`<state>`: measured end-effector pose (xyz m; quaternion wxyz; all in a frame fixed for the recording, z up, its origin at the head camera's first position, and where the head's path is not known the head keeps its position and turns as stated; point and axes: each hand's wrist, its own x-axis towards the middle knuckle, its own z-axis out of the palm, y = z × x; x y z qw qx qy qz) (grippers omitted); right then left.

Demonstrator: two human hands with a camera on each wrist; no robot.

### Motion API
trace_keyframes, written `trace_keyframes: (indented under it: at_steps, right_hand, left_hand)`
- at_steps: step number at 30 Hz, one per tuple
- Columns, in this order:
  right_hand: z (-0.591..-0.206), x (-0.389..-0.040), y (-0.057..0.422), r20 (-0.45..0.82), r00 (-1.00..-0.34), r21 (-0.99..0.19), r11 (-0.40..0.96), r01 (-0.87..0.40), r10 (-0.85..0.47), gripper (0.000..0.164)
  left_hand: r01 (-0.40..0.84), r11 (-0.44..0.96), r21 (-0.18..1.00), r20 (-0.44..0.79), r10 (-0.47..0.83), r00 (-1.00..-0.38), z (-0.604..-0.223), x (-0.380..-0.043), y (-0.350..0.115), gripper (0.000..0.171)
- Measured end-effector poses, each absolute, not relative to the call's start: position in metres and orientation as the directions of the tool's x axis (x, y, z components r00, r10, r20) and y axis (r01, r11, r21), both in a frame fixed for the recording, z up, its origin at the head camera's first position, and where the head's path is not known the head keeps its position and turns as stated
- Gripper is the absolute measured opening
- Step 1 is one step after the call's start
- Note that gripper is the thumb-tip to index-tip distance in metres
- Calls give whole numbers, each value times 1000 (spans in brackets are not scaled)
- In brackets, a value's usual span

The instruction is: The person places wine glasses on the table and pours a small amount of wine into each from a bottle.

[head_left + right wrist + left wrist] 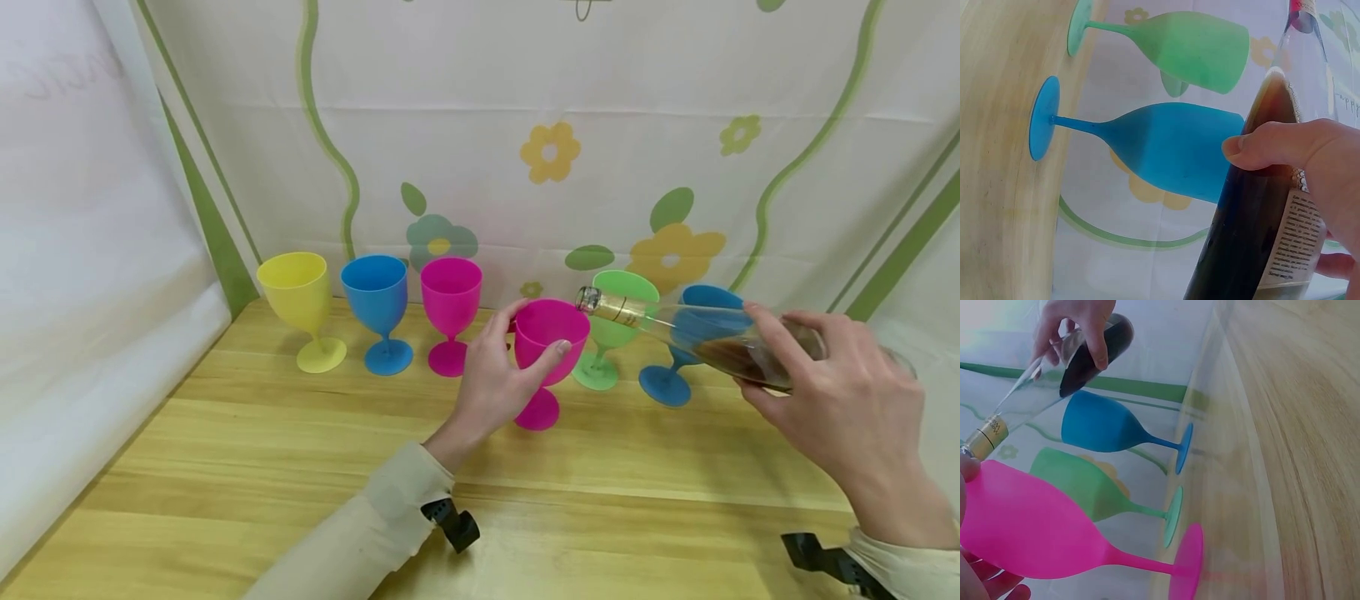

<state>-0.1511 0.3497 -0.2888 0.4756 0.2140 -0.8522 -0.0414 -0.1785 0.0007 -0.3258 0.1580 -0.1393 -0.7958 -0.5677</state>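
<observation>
My left hand [498, 375] holds the bowl of a magenta goblet [551, 333], with the thumb on the near side and fingers behind. The goblet stands upright on the wooden table. My right hand [847, 400] grips a clear glass bottle [727, 350] by its body. The bottle slants toward the left hand, its gold-banded neck [618, 308] low and its open mouth at the magenta goblet's rim. Dark liquid [1250, 212] lies in the bottle's body, short of the neck. Close behind stand a light green goblet [598, 371] and a blue goblet [666, 385], partly covered by the bottle.
Along the back left stand a yellow goblet [296, 300], a second blue goblet [377, 308] and a second magenta goblet [452, 308]. Behind the wooden table [262, 467] hangs a white curtain [450, 150] with flowers and green wavy lines. Another white sheet [97, 275] borders the left side.
</observation>
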Motion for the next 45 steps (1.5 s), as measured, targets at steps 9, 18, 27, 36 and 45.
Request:
trace_keyframes:
  at_steps: [9, 18, 27, 36, 45]
  right_hand:
    - [-288, -150, 349, 797, -456, 271, 909, -317, -396, 83]
    - [-288, -149, 347, 790, -456, 288, 905, -313, -410, 96]
    - [-287, -149, 346, 791, -449, 294, 902, -316, -415, 85]
    - [-286, -149, 344, 793, -444, 303, 902, -308, -418, 87]
    - [-285, -147, 342, 792, -447, 307, 904, -298, -417, 91]
  left_hand:
    - [417, 323, 849, 428, 40, -903, -327, -178, 1, 74]
    - [417, 321, 850, 427, 40, -903, -330, -180, 2, 74]
    - [414, 330, 848, 426, 38, -904, -328, -178, 1, 74]
    - [423, 330, 844, 435, 41, -899, -329, -179, 2, 75]
    - [419, 326, 848, 429, 43, -902, -328, -178, 2, 75]
